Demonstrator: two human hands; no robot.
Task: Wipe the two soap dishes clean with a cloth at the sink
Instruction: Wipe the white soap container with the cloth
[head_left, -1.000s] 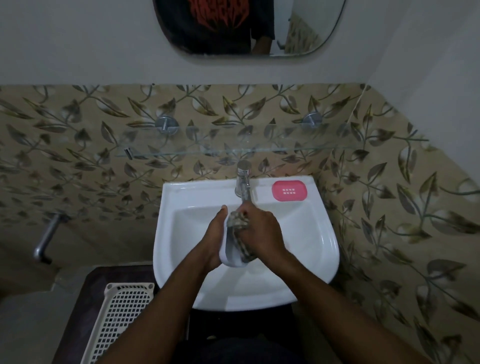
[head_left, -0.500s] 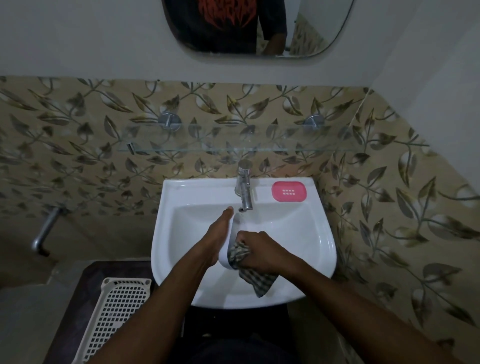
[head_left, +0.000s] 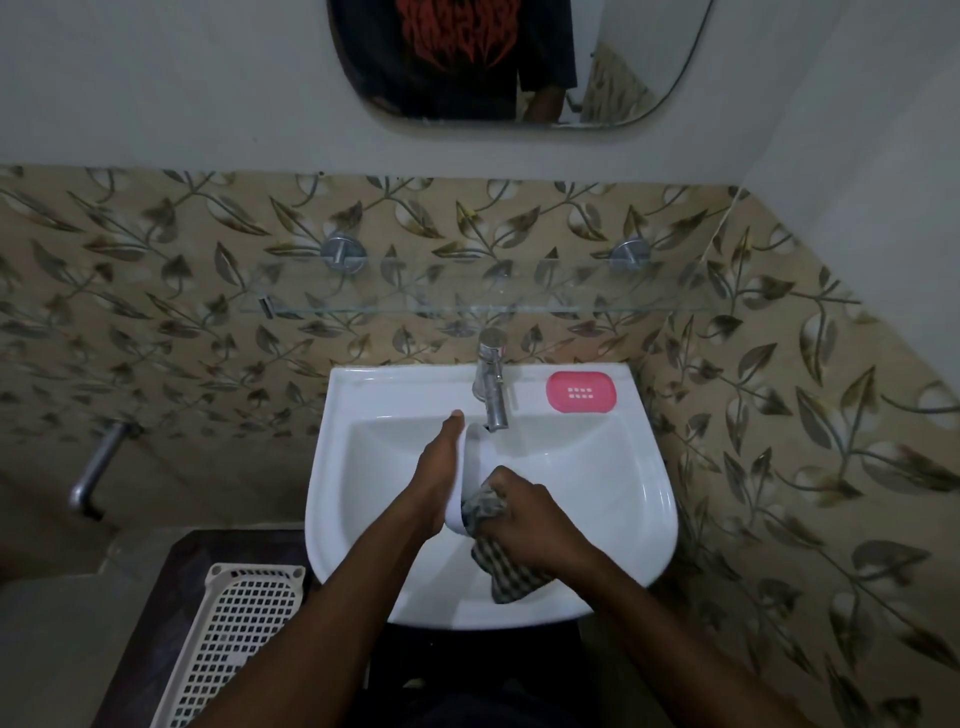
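Observation:
Over the white sink (head_left: 644, 499), my left hand (head_left: 434, 480) holds a white soap dish (head_left: 470, 467) on its edge, long side pointing toward the tap (head_left: 492, 384). My right hand (head_left: 530, 514) grips a checked cloth (head_left: 506, 569) and presses it against the near end of the dish. The cloth's loose end hangs down over the basin's front. A pink soap dish (head_left: 581, 392) lies flat on the sink's back right ledge, untouched.
A glass shelf (head_left: 467, 306) on two metal brackets runs above the tap. A white perforated basket (head_left: 234, 634) rests on a dark surface to the lower left. A metal pipe (head_left: 98, 467) sticks out of the left wall. A mirror (head_left: 519, 62) hangs above.
My right hand has slid with the cloth from the far end of the white dish down to its near end. The cloth's tail now hangs lower.

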